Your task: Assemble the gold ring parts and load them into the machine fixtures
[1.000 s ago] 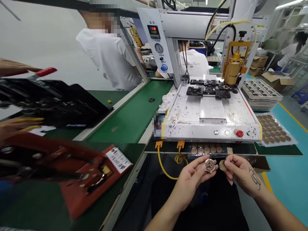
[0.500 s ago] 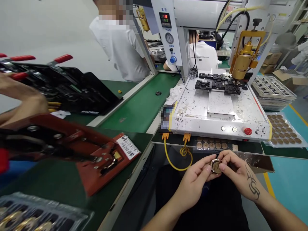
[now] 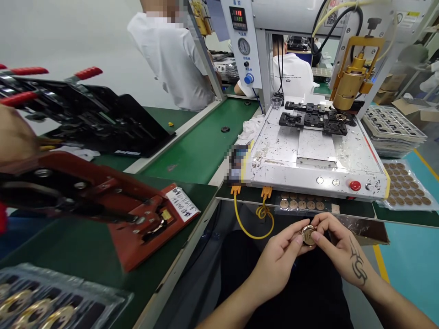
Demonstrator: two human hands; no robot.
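Note:
Between my two hands, low in front of the machine, is a round gold watch case (image 3: 308, 236) with a brown disc in its face. My left hand (image 3: 279, 256) grips it from the left side with thumb and fingers. From the other side my right hand (image 3: 338, 249) closes on it, the thumb pressed on its right edge. Fingers hide part of the rim and the underside. Just beyond my hands, a strip of round brown stickers (image 3: 302, 204) lies along the front of the white press machine (image 3: 274, 169).
A red hand-lever press (image 3: 137, 246) stands on the left bench, near a tray of gold rings (image 3: 99, 310). Black toggle clamps (image 3: 113, 119) are behind it. A sheet of brown discs (image 3: 406, 187) lies right. Yellow cables (image 3: 236, 214) hang in front. Co-workers in white shirts (image 3: 171, 59) are beyond.
My hands hold the watch case in nearly the same place. The view has shifted slightly. At the far left, another person's arm has moved down and left by the red press.

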